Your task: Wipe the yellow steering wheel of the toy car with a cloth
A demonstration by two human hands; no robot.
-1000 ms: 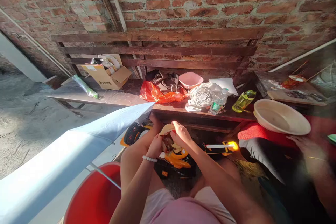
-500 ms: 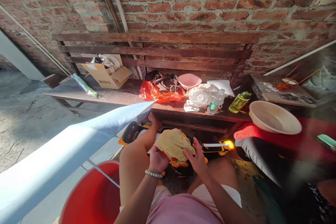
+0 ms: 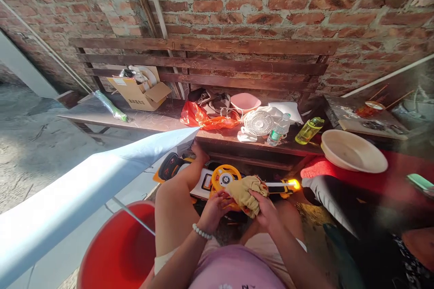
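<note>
A crumpled yellow cloth (image 3: 244, 192) is bunched up above my knees. My right hand (image 3: 266, 210) is closed around its right side. My left hand (image 3: 214, 207), with a white bead bracelet on the wrist, pinches the cloth's left edge with curled fingers. Just beyond the cloth stands an orange and white toy ride-on car (image 3: 203, 176) with a yellow steering wheel (image 3: 224, 176) showing. My left knee rises beside the toy car.
A red bucket (image 3: 118, 248) sits at my lower left under a pale blue board (image 3: 84, 189). A dark bench (image 3: 152, 119) against the brick wall holds a cardboard box (image 3: 140, 92), orange bag (image 3: 203, 119), small fan (image 3: 259, 123), bottles and pink bowl. A beige basin (image 3: 352, 151) lies right.
The cloth was spread over the toy car half a second ago. Now it is gathered into a ball in both hands and pulled toward me, uncovering the steering wheel.
</note>
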